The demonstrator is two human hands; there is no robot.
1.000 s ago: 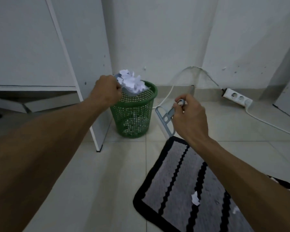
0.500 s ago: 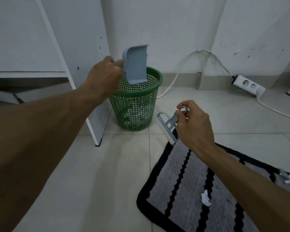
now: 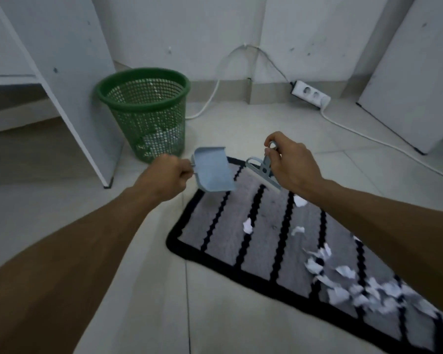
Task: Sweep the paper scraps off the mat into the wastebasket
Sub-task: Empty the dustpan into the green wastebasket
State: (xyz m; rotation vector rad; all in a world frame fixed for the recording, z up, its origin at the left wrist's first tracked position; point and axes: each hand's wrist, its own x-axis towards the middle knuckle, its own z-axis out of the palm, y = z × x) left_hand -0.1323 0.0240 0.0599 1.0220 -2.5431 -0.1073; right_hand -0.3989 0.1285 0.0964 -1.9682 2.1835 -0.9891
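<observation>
My left hand (image 3: 165,178) grips the handle of a small pale blue dustpan (image 3: 211,169), which is empty and hangs over the near-left corner of the mat. My right hand (image 3: 293,166) holds a matching small brush (image 3: 262,172) by its handle, just above the mat's far edge. The grey mat (image 3: 261,249) has black stripes and a black border. White paper scraps (image 3: 348,284) lie on it, a few singly in the middle and a thick pile at the right. The green mesh wastebasket (image 3: 145,112) stands on the floor beyond the dustpan, with paper inside.
A white furniture panel (image 3: 69,80) stands left of the wastebasket. A white power strip (image 3: 311,94) and its cable (image 3: 384,141) lie by the wall at the right. Another white panel (image 3: 417,72) leans at the far right. The floor is pale tile.
My left hand has brought the emptied dustpan down from above the wastebasket to the mat's corner. The view has tilted down, and more of the mat and its scraps shows.
</observation>
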